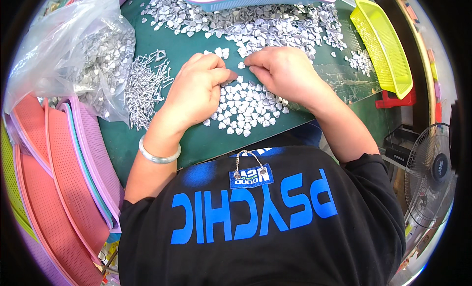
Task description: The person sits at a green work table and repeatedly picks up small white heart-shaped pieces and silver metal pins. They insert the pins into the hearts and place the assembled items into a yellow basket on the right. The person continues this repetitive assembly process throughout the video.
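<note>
My left hand (199,84), with a pale bangle (160,157) on its wrist, rests on the green table with curled fingers pointing right. Its fingertips are close to several small silver heart-shaped pieces (222,53); anything within its grip is hidden. Across from it, my right hand (287,73) is bent inward, thumb and index finger drawn together beside a single heart piece (241,65). Whether that hand pinches anything cannot be made out. Between and below both hands lies a loose spread of silver heart pieces (250,106), mostly one layer deep.
A big heap of silver hearts (275,28) covers the far side under a pink-rimmed basket (260,0). Left are silver pins (145,89) and a clear plastic bag (64,50) of pieces. Coloured baskets (64,178) stack lower left. A yellow-green basket (383,50) and fan (432,168) are right.
</note>
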A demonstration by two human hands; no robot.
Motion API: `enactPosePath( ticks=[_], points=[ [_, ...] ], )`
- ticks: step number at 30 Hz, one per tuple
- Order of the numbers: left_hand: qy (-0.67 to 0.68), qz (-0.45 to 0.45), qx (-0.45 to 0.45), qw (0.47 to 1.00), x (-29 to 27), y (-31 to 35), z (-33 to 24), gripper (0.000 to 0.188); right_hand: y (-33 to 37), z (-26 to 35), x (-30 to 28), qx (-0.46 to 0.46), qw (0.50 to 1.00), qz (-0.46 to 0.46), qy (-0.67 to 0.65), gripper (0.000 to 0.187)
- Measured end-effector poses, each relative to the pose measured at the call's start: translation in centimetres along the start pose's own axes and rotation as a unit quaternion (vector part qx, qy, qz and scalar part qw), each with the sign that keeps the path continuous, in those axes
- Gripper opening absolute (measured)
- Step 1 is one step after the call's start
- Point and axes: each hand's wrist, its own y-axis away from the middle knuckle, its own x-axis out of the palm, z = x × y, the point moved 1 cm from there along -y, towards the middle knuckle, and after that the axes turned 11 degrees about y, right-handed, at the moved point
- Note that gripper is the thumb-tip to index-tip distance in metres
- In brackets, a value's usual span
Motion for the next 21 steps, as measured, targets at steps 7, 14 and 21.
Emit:
enactPosePath(
  ticks=[7,14,21],
  points=[
    [-0.037,-0.074,-0.002,0.997,1.0,-1.2,-0.2,0.019,-1.4,-0.7,0.2,0.023,0.997,-0.058,0.036,0.011],
    [-0.070,-0.047,-0.009,0.996,1.1,-1.7,0.0,0.016,-1.7,-0.7,0.8,-0.020,0.998,-0.032,0.041,0.011],
    [-0.040,-0.058,-0.013,0.997,0.7,-2.0,-0.5,0.013,-1.4,-0.8,-0.2,0.011,0.998,-0.048,0.032,0.013]
  ],
)
